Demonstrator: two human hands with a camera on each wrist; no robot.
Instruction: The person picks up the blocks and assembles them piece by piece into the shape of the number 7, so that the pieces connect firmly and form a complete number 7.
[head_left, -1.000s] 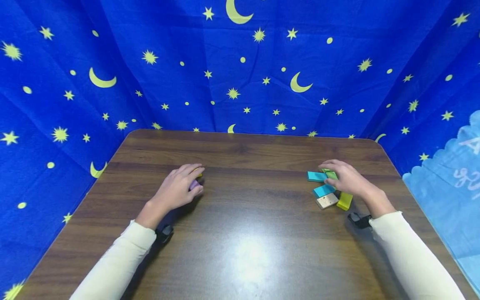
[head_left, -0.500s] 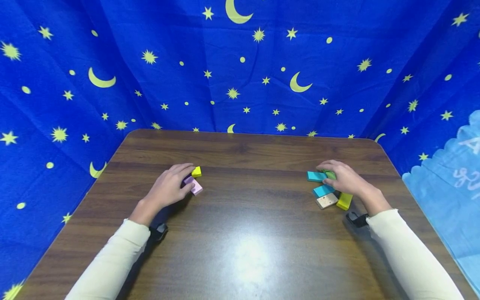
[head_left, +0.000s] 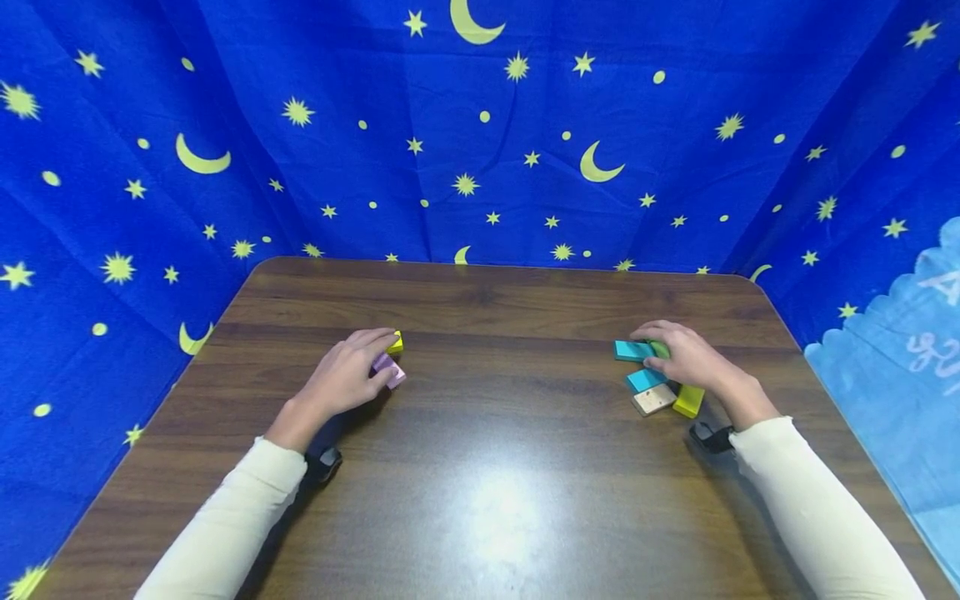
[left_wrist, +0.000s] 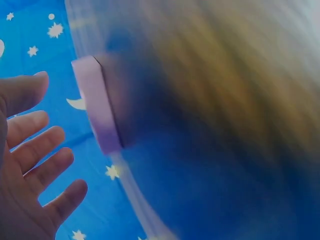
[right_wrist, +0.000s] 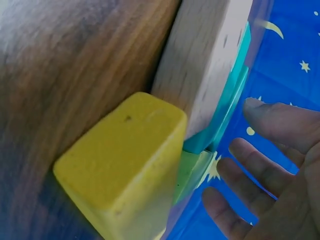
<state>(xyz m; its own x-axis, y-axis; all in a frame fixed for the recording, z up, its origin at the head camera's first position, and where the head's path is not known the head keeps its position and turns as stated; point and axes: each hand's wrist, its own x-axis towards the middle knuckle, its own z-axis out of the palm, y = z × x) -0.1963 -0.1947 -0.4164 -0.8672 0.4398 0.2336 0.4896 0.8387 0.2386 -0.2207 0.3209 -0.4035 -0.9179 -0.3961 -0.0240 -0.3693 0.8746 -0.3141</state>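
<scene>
Over a purple block (head_left: 393, 375) on the left, my left hand (head_left: 337, 375) hovers with relaxed, spread fingers. Its fingertips overlap a small yellow block (head_left: 397, 342) just behind in the head view. The left wrist view shows the purple block (left_wrist: 96, 107) apart from the fingers. On the right, my right hand (head_left: 693, 360) is held loosely above a green block (head_left: 661, 349), partly covering it. Two turquoise blocks, one farther back (head_left: 632, 351) and one nearer (head_left: 645, 381), lie beside its thumb. In the right wrist view nothing is between its fingers.
A plain wooden block (head_left: 654, 400) and a second yellow block (head_left: 688, 402) lie in front of the right hand. All blocks are on a brown wood-grain table (head_left: 480, 433). Blue cloth (head_left: 525, 108) with moons and stars hangs along its back and sides.
My left hand has drawn back leftward, uncovering more of the purple and yellow blocks, then eased slightly right again. My right hand has shifted a little to the left.
</scene>
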